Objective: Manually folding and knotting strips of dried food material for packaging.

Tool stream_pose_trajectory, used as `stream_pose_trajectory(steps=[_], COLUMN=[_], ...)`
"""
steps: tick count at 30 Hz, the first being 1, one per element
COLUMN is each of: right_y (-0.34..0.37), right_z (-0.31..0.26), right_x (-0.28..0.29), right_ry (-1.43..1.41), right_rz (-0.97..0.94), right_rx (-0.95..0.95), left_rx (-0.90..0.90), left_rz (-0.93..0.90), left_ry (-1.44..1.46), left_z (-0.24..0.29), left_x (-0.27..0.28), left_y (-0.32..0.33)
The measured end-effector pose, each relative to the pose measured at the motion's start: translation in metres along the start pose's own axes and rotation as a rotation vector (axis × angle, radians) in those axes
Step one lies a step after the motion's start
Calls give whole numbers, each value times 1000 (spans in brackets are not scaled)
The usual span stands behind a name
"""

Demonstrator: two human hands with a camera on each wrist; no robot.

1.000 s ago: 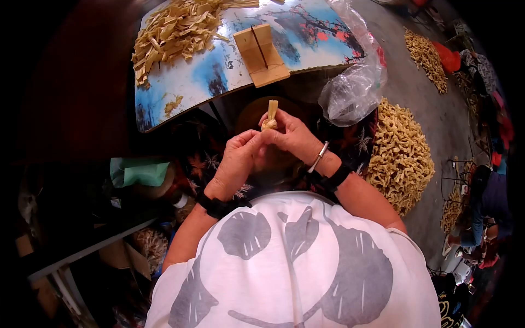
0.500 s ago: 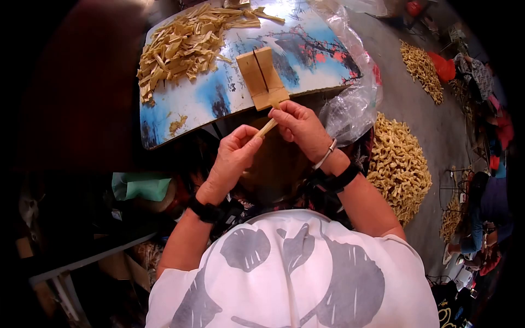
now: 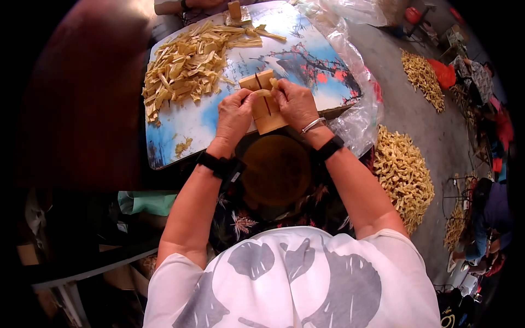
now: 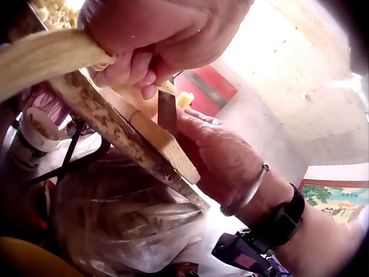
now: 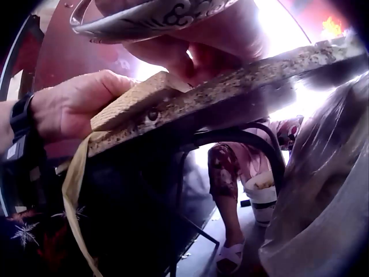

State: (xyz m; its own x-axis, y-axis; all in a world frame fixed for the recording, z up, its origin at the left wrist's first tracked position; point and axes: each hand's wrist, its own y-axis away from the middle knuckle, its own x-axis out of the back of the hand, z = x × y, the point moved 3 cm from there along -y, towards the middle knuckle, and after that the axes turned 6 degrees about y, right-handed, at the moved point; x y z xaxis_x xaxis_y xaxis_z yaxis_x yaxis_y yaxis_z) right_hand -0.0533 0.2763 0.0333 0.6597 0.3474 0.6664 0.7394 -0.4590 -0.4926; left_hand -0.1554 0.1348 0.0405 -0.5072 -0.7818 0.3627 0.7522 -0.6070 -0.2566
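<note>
A pale yellow, flat, flexible strip [image 3: 263, 93] runs between both hands, across a dark upright blade [image 4: 166, 112] set in a wooden block [image 3: 269, 123] at the table's near edge. My left hand [image 3: 235, 116] grips the strip left of the blade. From that hand a long tail of the strip [image 4: 49, 55] trails off, hanging below the table edge in the right wrist view. My right hand [image 3: 296, 104] pinches the strip's thicker, knotted-looking end [image 3: 273, 82] right of the blade. Its fingertips are partly hidden behind the blade in the left wrist view.
A heap of loose yellow strips [image 3: 188, 63] covers the table's far left. Clear plastic sheeting [image 3: 355, 128] hangs at the right edge. Piles of short knotted pieces [image 3: 404, 177] lie on the floor at right. Another person's arm [image 3: 169, 7] is beyond the table.
Both hands have moved forward from near the lap to the wooden block, carrying the strip. Earlier the knotted end was up between the fingers; now the strip is stretched across at the blade.
</note>
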Motion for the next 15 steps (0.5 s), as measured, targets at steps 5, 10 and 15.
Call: stream_pose_trajectory(steps=[5, 10, 15], right_y=[15, 55, 91], right_z=[5, -20, -51], right_x=[10, 45, 48], right_ry=[65, -79, -160], right_rz=[-54, -106, -190], right_rx=[16, -53, -108], left_rx=[177, 278, 193], left_rz=[1, -97, -69], left_ry=[90, 563, 492], left_z=[-24, 8, 22], left_x=[14, 19, -5], left_y=[5, 54, 105])
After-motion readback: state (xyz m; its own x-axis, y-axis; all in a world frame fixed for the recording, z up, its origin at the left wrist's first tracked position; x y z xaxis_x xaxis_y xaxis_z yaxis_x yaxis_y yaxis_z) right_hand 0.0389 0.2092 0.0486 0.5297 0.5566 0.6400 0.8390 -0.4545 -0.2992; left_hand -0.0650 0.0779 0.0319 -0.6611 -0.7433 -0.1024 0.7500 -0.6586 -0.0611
